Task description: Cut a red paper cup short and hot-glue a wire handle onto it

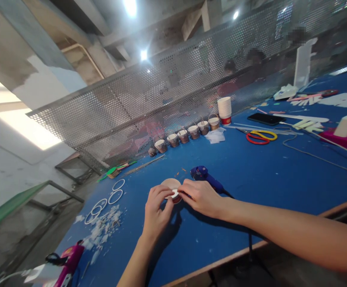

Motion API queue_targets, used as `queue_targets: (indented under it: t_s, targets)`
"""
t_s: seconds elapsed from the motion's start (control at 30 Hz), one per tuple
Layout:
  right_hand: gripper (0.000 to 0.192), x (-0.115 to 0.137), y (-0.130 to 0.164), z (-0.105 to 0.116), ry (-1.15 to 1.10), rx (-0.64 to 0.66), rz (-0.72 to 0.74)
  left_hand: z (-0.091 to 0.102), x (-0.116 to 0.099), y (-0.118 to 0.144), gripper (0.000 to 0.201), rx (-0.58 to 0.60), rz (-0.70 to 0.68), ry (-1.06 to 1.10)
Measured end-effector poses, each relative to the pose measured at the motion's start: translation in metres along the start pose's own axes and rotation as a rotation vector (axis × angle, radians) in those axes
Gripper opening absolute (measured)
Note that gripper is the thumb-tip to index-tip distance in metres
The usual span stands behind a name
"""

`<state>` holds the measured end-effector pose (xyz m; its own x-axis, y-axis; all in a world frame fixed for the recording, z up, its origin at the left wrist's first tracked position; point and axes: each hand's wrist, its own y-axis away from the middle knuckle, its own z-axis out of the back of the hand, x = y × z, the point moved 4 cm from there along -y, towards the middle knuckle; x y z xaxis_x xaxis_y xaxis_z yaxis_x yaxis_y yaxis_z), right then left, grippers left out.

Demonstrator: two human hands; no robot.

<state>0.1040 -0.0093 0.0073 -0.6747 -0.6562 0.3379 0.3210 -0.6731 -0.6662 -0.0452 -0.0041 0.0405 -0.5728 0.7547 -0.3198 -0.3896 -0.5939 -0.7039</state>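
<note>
Paper cup (171,186), small and cut short, sits near the front of the blue table (251,175), and both hands are on it. Left hand (157,207) comes in from below, fingers curled round the near side of the cup and pinching its rim. Right hand (201,196) closes in from the right, fingertips pressed to the cup's rim where a bit of white and red shows; the exact piece under those fingertips is too small to make out. So both sets of fingers are closed on the cup, neither relaxed.

Just behind the right hand lies a blue glue gun (204,175), on its side, its dark cord running off toward the table's front edge. To the left of the cup, white paper rings (115,196) lie flat on the cloth, with a scatter of white paper scraps (104,227) just beside them. Down at the near left corner there's a pink device (68,261), partly cut off by the frame.

Further back, a row of finished little cup baskets (188,135) lines up along the perforated metal screen (149,95), ending beside a stack of paper cups (224,110). Off to the right, red and yellow scissors (259,136) lie flat, with a black phone (265,118) just behind them, well apart from the hands.
</note>
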Motion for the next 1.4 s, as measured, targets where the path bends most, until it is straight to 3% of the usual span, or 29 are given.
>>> queue_targets:
  t_s: [0.27, 0.53, 0.8, 0.9, 1.0, 1.07, 1.1, 1.17, 1.23, 1.27, 1.33, 1.4]
  targets:
    - [0.021, -0.002, -0.001, -0.002, 0.050, -0.011, 0.012, -0.002, 0.000, 0.004, 0.014, -0.058, -0.066, -0.155]
    - [0.019, -0.006, -0.002, -0.002, -0.071, 0.033, -0.087, -0.012, -0.002, 0.006, 0.014, 0.049, 0.079, -0.034]
    - [0.017, -0.008, 0.003, 0.001, -0.155, -0.031, -0.112, -0.009, -0.001, 0.005, 0.012, 0.024, 0.100, -0.045]
    - [0.013, 0.001, 0.004, 0.012, -0.139, -0.039, 0.052, -0.007, 0.000, 0.003, 0.012, 0.017, 0.127, -0.036]
    - [0.014, 0.018, 0.008, 0.033, -0.066, -0.050, 0.434, -0.005, 0.004, 0.002, 0.013, -0.015, 0.179, -0.009]
    - [0.014, 0.021, 0.010, 0.051, -0.032, -0.146, 0.582, -0.003, 0.008, 0.002, 0.012, -0.058, 0.226, 0.020]
    - [0.015, 0.017, 0.010, 0.061, -0.029, -0.223, 0.570, -0.002, 0.009, 0.002, 0.012, -0.076, 0.256, 0.038]
    - [0.018, -0.001, 0.004, 0.077, -0.023, -0.372, 0.364, 0.000, 0.013, 0.002, 0.013, -0.101, 0.329, 0.078]
    - [0.021, -0.029, -0.003, 0.084, 0.001, -0.397, -0.002, 0.002, 0.018, 0.002, 0.013, -0.110, 0.418, 0.125]
    - [0.023, -0.044, -0.006, 0.083, 0.015, -0.330, -0.198, 0.003, 0.020, 0.002, 0.014, -0.112, 0.465, 0.149]
    - [0.030, -0.068, -0.009, 0.075, 0.031, -0.065, -0.498, 0.004, 0.026, 0.003, 0.016, -0.117, 0.551, 0.199]
    - [0.040, -0.080, -0.007, 0.063, 0.036, 0.251, -0.627, 0.005, 0.031, 0.003, 0.018, -0.130, 0.627, 0.247]
